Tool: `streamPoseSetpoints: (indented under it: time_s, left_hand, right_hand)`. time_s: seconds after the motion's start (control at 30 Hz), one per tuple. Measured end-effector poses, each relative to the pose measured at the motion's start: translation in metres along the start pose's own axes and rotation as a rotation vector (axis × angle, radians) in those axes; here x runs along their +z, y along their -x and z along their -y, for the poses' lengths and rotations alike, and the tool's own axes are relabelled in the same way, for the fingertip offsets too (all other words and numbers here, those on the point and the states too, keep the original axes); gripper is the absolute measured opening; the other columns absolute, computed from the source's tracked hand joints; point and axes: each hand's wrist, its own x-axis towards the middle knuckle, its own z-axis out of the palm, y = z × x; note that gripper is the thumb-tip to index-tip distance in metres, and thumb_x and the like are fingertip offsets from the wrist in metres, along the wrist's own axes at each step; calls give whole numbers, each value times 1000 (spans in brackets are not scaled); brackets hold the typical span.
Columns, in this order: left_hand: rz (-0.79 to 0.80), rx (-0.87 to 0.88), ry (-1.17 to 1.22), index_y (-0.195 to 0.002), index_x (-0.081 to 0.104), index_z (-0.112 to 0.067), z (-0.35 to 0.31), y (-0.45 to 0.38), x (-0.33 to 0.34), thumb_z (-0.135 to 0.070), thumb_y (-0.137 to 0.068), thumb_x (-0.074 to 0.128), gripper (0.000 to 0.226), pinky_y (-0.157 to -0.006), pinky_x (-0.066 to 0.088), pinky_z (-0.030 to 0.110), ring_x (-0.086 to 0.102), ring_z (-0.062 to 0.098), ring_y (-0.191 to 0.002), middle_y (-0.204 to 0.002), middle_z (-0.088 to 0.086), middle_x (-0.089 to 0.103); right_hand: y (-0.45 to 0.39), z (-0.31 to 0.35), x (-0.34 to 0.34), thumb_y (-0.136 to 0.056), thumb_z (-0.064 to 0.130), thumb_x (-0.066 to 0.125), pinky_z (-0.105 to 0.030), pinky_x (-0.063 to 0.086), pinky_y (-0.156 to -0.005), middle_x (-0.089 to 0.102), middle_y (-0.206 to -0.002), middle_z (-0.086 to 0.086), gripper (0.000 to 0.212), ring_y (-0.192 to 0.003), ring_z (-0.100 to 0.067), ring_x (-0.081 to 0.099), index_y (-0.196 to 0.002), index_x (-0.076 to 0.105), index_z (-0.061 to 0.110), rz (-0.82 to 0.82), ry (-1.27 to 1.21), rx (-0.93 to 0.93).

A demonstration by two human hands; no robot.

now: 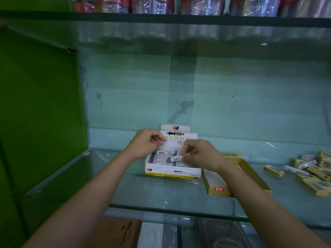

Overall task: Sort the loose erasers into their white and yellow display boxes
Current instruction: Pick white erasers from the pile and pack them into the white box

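Head view: glass shelf [161,194], green wall [35,104]

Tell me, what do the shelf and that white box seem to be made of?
The shelf looks like clear glass: glossy, with a greenish edge and items visible beneath it. The white box seems to be thin printed cardboard with a smooth finish, judging by its folded walls and upright flap.
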Motion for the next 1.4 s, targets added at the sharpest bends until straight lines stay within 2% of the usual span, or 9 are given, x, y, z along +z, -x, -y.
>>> streamPoseSetpoints:
  time_s: [0.13, 0.3, 0.5, 0.6, 0.83, 0.9, 1.07, 1.27, 1.4]
  left_hand:
    - [-62, -53, -64, -81, 70, -15, 1, 0, -4, 8, -77, 47, 33, -68, 43, 8, 55, -12, -58, -68, -7, 65]
    - [-91, -100, -66, -80, 71, -14, 0, -1, -6, 5, -77, 53, 26, -75, 47, 20, 61, 6, -68, -72, 2, 69]
    - [-75, -121, 0, -83, 70, -9, 0, 1, -5, 9, -77, 49, 28, -78, 48, 22, 61, 8, -67, -65, -3, 65]
    - [-56, -121, -10, -80, 69, -13, 1, 0, -5, 7, -76, 56, 25, -79, 48, 23, 63, 14, -71, -67, 2, 65]
    - [-43, -112, -40, -74, 67, -20, 2, -1, -4, 4, -76, 57, 26, -77, 48, 22, 64, 16, -75, -75, 6, 70]
    - [-51, -105, -44, -76, 68, -18, 1, -1, -4, 5, -76, 55, 26, -72, 46, 17, 63, 10, -71, -75, 5, 69]
    - [-52, -96, -44, -78, 69, -15, 2, -1, -4, 5, -77, 54, 25, -75, 47, 20, 60, 0, -63, -69, 2, 67]
    - [-53, -88, -49, -75, 66, -20, 1, 0, -3, 5, -78, 53, 29, -73, 47, 18, 55, -13, -51, -64, -6, 66]
    - [-57, -90, -43, -76, 67, -21, 1, 1, -4, 5, -78, 51, 31, -71, 48, 17, 58, -10, -56, -67, -2, 67]
  right_hand:
    - [-1, 2, 0, -74, 9, 70, -6, 37, -57, 52, -63, 18, 14, -59, 3, 48, -76, 63, 22, 9, 169, -12]
    - [-17, 14, 9, -77, 12, 66, -20, 40, -65, 53, -68, 14, 10, -73, -9, 50, -85, 66, 18, 33, 285, -42]
    - [-35, 26, 29, -80, 13, 60, -32, 45, -82, 60, -101, -5, 12, -96, -23, 56, -90, 65, 15, 47, 432, -121]
    - [-38, 26, 34, -81, 12, 59, -29, 40, -76, 61, -103, -6, 11, -97, -23, 56, -90, 64, 14, 42, 458, -125]
    - [-38, 25, 25, -79, 5, 56, -31, 46, -79, 69, -92, -8, 14, -88, -22, 59, -85, 68, 9, 21, 336, -119]
    - [-35, 27, 21, -79, 2, 57, -23, 44, -74, 68, -86, -4, 16, -79, -15, 57, -86, 70, 9, 15, 273, -130]
    - [-19, 39, 15, -85, 11, 60, -5, 39, -62, 63, -73, 13, 16, -65, 6, 53, -94, 72, 17, 342, 120, -94]
    - [-18, 44, 16, -85, 9, 52, -18, 42, -75, 65, -87, 3, 25, -76, -5, 52, -102, 68, 17, 401, 233, -81]
    - [-20, 38, 12, -82, 13, 66, -20, 42, -74, 58, -76, 5, 20, -74, -10, 51, -102, 67, 13, 324, -63, 13]
